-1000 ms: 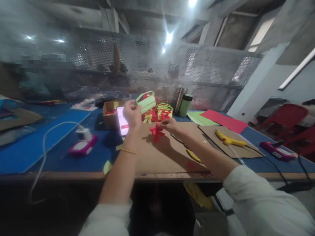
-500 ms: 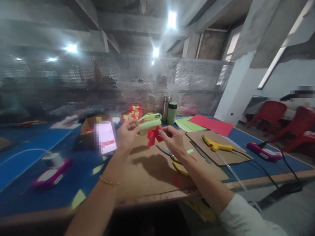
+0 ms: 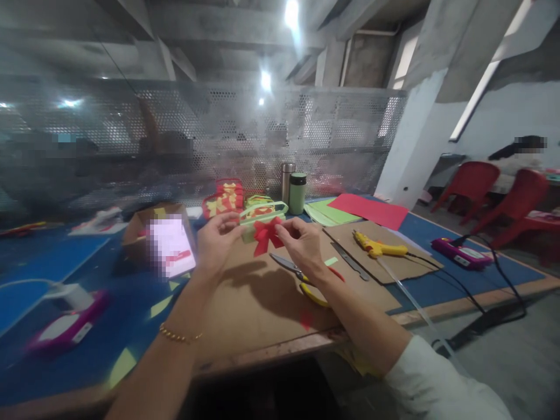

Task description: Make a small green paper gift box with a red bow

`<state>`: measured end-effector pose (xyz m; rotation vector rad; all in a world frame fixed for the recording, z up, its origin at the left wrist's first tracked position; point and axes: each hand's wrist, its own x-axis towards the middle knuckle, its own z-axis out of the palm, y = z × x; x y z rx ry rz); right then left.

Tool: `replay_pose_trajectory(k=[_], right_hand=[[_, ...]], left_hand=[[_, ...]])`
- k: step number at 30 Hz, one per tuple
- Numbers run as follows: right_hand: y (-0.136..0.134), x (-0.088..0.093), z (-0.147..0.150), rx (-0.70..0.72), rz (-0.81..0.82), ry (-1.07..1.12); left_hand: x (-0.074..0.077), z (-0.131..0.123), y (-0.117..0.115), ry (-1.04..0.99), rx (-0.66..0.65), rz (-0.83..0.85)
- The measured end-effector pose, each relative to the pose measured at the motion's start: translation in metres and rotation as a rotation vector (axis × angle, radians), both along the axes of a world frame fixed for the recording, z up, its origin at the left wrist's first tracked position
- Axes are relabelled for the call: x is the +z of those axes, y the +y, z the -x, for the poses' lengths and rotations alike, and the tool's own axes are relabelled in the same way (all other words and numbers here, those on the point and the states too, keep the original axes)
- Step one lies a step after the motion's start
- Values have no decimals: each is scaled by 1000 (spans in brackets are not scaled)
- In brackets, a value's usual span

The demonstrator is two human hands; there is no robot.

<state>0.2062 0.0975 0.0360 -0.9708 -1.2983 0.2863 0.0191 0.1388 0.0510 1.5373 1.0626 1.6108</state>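
My left hand [image 3: 217, 242] pinches the side of a small light green paper basket [image 3: 258, 221] with a looped handle, raised above a brown cardboard sheet [image 3: 262, 297]. My right hand [image 3: 300, 244] pinches a red paper bow [image 3: 265, 234] and holds it against the front of the basket. Both hands have their fingers closed. Yellow-handled scissors [image 3: 301, 277] lie on the cardboard just under my right wrist.
Finished red and green paper baskets [image 3: 225, 199] stand behind, beside two flasks [image 3: 294, 191]. A lit phone [image 3: 170, 245] leans on a cardboard box. A yellow glue gun [image 3: 378, 247], red and green paper sheets [image 3: 367, 210], magenta devices [image 3: 462, 254] and cables lie on the blue table. Red chairs [image 3: 475, 186] stand at right.
My right hand lifted the red bow off the cardboard and brought it up against the green basket in my left hand. The view swung left, so everything shifted right.
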Motion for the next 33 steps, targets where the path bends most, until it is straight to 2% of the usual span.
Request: replay_pose_trajectory(k=[8, 26, 33], right_hand=[[1, -2, 0, -43, -3, -53], [-1, -4, 0, -47, 21, -80], [1, -2, 0, -111, 39, -101]], left_hand=[[1, -1, -3, 22, 13, 6], [3, -4, -7, -23, 4, 37], [2, -6, -6, -57, -18, 38]])
